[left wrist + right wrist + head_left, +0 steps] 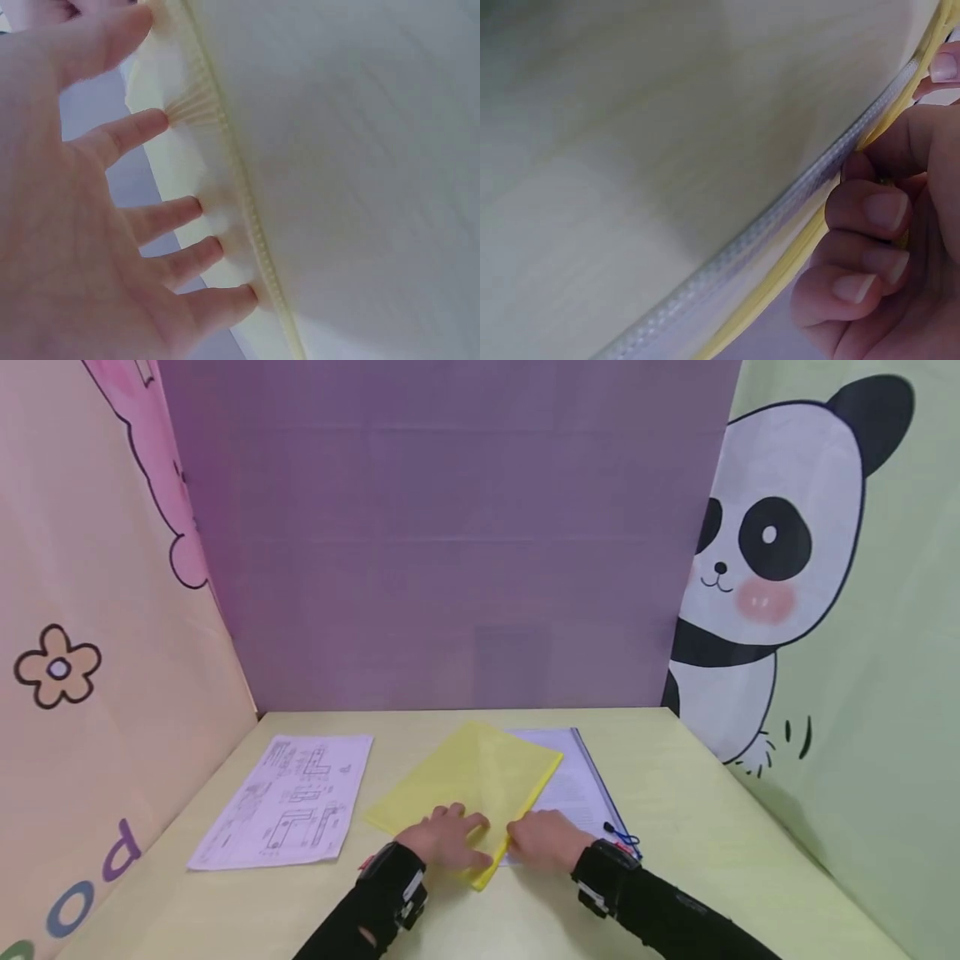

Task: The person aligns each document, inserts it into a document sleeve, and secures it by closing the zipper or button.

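Observation:
A translucent yellow zip pouch lies at an angle on the table. Spread over its near end, my left hand presses it with straight fingers; in the left wrist view the fingertips dimple the yellow material beside a ribbed seam. My right hand pinches the pouch's bright yellow zip edge between thumb and curled fingers, and a bit of yellow shows inside that grip. Partly under the pouch is a clear document pouch with printed paper, edged by a grey zip.
To the left lies a white sheet with technical drawings. A blue cord with a dark end sits at the clear pouch's near right corner. A purple panel stands behind the table, with printed curtains at both sides.

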Tool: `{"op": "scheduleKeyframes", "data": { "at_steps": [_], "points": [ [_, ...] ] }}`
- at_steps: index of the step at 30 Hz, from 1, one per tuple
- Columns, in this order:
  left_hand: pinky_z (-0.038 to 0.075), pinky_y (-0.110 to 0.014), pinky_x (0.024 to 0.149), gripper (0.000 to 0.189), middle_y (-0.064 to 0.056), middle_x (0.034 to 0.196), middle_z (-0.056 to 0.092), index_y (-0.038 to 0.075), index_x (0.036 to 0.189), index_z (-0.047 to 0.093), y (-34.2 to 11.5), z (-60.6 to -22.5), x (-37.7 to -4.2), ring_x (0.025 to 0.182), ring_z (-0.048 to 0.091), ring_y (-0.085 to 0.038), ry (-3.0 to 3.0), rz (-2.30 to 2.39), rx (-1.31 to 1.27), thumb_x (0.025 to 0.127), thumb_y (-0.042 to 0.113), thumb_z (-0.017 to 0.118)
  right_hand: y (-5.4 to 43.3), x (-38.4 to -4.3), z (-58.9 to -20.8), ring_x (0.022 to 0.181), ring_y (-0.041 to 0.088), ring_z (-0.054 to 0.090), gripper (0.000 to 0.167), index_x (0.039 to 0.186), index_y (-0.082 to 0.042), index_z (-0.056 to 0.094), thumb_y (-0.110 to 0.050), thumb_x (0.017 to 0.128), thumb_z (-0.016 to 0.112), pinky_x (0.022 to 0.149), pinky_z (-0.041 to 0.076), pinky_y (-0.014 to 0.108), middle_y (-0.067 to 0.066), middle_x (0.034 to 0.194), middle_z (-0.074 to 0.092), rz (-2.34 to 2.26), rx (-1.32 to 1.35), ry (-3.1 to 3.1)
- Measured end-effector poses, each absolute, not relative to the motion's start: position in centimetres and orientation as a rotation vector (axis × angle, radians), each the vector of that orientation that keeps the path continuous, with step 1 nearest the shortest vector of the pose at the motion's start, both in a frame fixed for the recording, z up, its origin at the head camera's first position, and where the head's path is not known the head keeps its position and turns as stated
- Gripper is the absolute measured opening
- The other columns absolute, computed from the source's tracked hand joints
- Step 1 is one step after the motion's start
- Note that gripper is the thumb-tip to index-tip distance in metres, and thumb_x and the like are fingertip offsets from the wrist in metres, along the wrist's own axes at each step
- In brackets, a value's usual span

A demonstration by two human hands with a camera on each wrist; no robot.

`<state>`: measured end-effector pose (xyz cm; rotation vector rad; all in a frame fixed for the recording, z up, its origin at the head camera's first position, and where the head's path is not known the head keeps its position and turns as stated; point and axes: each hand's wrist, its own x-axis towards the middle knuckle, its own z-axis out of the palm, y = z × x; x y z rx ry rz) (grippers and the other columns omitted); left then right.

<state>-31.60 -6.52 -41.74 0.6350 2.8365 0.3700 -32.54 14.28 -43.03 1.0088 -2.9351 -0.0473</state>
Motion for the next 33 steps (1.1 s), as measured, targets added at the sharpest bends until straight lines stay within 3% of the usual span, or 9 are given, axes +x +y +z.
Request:
{"op": "scheduleKeyframes", "data": {
  "at_steps": [8,20,33],
  "points": [
    [0.04,-0.065,0.105,0.073,-0.013,0.147,0.047,0.019,0.146,0.055,-7.4,-42.2,-32.3,0.135,0.043,-0.039,2.811,0.413,0.702,0.083,0.05,0.078,14.0,-31.7,-42.8,0.056,0.012,0.043,0.021,0.077,-0.015,0.059,-0.021,0.096,0.063,0.053,0.039,0.029,-0.006,0.065,0.047,-0.018,1.086,-2.921],
    [0.045,-0.067,0.097,0.072,-0.01,0.149,0.046,0.025,0.146,0.057,-7.5,-42.1,-32.1,0.134,0.044,-0.036,2.791,0.391,0.663,0.082,0.053,0.077,15.4,-32.7,-43.4,0.057,0.013,0.045,0.021,0.076,-0.015,0.057,-0.022,0.094,0.065,0.054,0.042,0.031,-0.005,0.066,0.049,-0.052,0.968,-2.932],
    [0.041,-0.064,0.104,0.07,-0.013,0.151,0.046,0.023,0.144,0.058,-7.7,-41.4,-32.0,0.137,0.044,-0.038,2.759,0.402,0.709,0.081,0.042,0.082,15.0,-32.0,-42.6,0.058,0.015,0.046,0.02,0.077,-0.015,0.06,-0.021,0.095,0.066,0.056,0.044,0.033,-0.004,0.067,0.051,-0.072,0.977,-2.966]
  ]
}}
